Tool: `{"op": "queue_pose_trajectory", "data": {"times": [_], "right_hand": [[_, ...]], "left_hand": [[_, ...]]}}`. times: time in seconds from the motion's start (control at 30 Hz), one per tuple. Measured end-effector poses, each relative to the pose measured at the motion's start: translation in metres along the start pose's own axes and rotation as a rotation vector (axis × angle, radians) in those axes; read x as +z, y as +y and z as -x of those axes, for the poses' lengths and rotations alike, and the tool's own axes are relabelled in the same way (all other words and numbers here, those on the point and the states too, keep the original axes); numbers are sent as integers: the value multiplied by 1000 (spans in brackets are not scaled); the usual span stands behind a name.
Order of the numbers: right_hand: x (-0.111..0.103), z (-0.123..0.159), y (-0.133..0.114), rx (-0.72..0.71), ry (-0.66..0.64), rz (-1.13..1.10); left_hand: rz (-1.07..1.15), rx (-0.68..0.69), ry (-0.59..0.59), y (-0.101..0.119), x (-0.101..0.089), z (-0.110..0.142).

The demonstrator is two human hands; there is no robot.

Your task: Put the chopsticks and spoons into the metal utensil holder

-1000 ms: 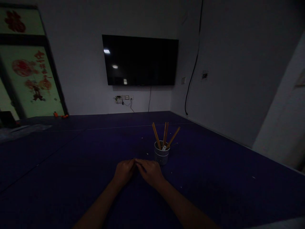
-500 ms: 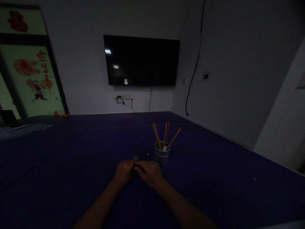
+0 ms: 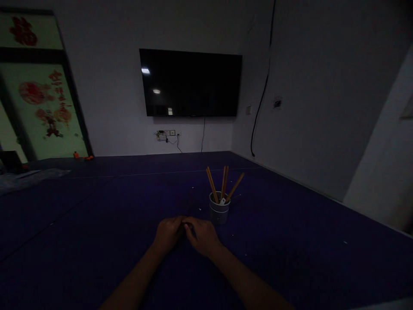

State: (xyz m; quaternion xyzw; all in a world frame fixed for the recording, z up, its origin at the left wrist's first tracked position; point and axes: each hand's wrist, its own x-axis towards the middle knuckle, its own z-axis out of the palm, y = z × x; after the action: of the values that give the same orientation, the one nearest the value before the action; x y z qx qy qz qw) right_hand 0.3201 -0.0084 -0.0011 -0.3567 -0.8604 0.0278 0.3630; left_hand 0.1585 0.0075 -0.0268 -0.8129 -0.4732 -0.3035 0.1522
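My left hand (image 3: 168, 232) and my right hand (image 3: 202, 235) meet at the fingertips, low over the dark blue surface (image 3: 135, 206). Both have their fingers curled inward and pinched together. Whatever they hold is hidden behind the fingers and too dark to name. Just beyond my right hand stands a grey cup (image 3: 219, 212), upright. Several wooden chopsticks (image 3: 225, 181) lean out of it, along with a small white piece (image 3: 222, 201) at its rim.
Tiny pale scraps (image 3: 200, 209) lie scattered on the surface. Clear plastic sheeting (image 3: 35, 176) and small orange items (image 3: 88, 158) are at the far left. A television (image 3: 193, 84) hangs on the back wall, and a black cable (image 3: 260, 107) runs down the right wall.
A small greyish tip that showed above my fingertips is now out of sight. My right hand's fingers have shifted slightly; the cup has stayed in place.
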Motion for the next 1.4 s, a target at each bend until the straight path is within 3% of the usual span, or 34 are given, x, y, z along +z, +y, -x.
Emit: {"op": "queue_pose_trajectory", "data": {"times": [0.2,0.53,1.4], "right_hand": [[4,0,4,-48,63,24],[16,1,18,-118,144,134],[5,-2,17,-18,279,69]], "left_hand": [[-9,-22,19,-1,2,-1],[-56,-102,-45,3,-3,-2],[-79,-134,-120,11,-11,-4]]}}
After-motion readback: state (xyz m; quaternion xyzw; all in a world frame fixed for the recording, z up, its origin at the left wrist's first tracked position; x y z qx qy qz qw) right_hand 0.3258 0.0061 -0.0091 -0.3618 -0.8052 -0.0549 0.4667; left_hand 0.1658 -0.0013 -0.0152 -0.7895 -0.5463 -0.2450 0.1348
